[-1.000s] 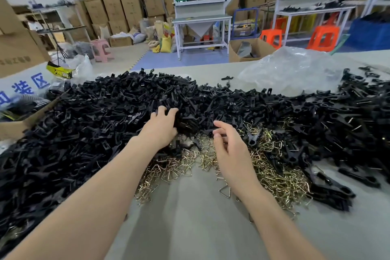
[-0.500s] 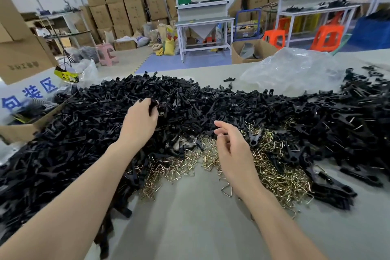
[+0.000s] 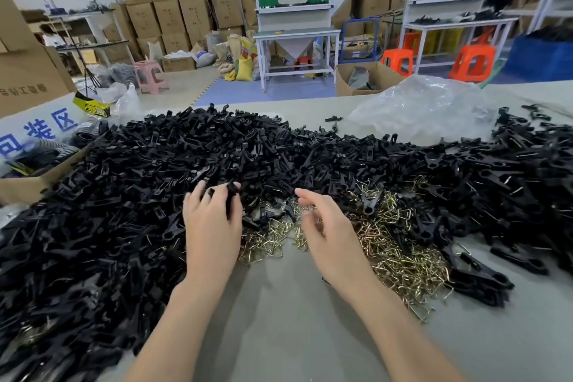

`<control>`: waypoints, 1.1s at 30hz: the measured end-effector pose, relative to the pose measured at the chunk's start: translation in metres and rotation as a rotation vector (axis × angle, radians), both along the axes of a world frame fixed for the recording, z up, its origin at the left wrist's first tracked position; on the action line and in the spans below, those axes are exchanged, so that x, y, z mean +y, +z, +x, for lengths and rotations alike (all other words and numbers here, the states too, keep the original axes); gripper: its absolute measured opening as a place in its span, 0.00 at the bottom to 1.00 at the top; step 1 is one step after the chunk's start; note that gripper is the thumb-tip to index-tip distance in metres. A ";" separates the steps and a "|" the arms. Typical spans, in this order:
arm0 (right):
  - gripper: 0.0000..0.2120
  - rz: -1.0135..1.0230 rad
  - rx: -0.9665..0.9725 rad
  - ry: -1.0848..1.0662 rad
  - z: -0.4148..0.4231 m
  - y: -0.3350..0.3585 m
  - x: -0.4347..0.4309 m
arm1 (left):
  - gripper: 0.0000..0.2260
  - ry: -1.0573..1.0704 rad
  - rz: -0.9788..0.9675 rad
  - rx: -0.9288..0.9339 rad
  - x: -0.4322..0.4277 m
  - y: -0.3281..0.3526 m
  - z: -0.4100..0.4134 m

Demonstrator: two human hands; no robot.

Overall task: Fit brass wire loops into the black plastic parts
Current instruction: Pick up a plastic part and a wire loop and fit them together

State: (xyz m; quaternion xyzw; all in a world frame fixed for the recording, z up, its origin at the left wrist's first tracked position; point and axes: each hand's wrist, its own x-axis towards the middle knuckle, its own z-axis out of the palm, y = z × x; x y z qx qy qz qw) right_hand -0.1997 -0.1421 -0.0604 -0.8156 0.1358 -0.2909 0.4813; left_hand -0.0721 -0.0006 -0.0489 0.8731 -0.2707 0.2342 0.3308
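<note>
grey worktable (image 3: 288, 329) carries a heap of black plastic parts (image 3: 217, 152) beside brass wire loops (image 3: 400, 260). left hand (image 3: 210, 226) grips one black part (image 3: 231, 197); right hand (image 3: 328, 236) hovers over the loops, fingers (image 3: 307, 196) curled, grasp unclear.

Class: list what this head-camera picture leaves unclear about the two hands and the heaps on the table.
1. Head view: the shape of the black part in the left hand; its fingers partly cover it.
2. Head view: whether the right hand pinches a loop; its fingers are blurred.
3. Head view: the black pile is cut off by the left edge.
</note>
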 end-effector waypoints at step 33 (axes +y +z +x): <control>0.04 1.017 -0.181 0.127 0.014 0.001 -0.019 | 0.13 -0.226 -0.195 0.132 -0.005 -0.003 -0.019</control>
